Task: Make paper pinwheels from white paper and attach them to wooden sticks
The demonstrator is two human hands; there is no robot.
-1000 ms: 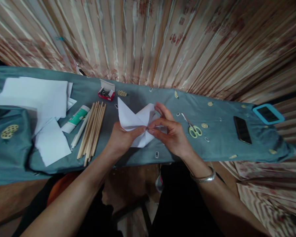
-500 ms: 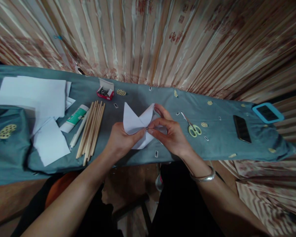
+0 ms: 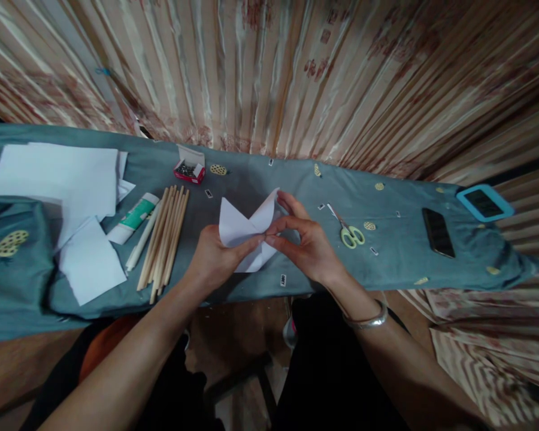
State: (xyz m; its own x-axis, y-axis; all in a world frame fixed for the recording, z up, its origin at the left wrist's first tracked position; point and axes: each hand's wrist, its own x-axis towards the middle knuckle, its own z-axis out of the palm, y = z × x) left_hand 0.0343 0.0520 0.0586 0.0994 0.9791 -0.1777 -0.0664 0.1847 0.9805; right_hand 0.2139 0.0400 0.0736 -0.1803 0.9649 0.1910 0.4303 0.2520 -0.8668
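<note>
A folded white paper shape [image 3: 242,230] with pointed flaps is held just above the teal cloth-covered table [image 3: 399,263]. My left hand [image 3: 215,260] pinches its lower left side, thumb and fingers closed at the middle. My right hand [image 3: 305,242] pinches the same middle point from the right, fingers curled over the paper's right part, which they hide. A silver bangle [image 3: 368,317] sits on my right wrist.
Left of my hands lie a bundle of wooden sticks [image 3: 164,242], a glue tube [image 3: 135,216], a white stick and loose white paper sheets [image 3: 58,179]. A small red box of pins [image 3: 188,170] stands behind. Green-handled scissors [image 3: 350,230], a black phone [image 3: 438,232] and a blue-cased phone [image 3: 485,203] lie right.
Both hands keep their pinch at the paper's centre. The paper's flaps have shifted slightly, and the whole view has drifted a little.
</note>
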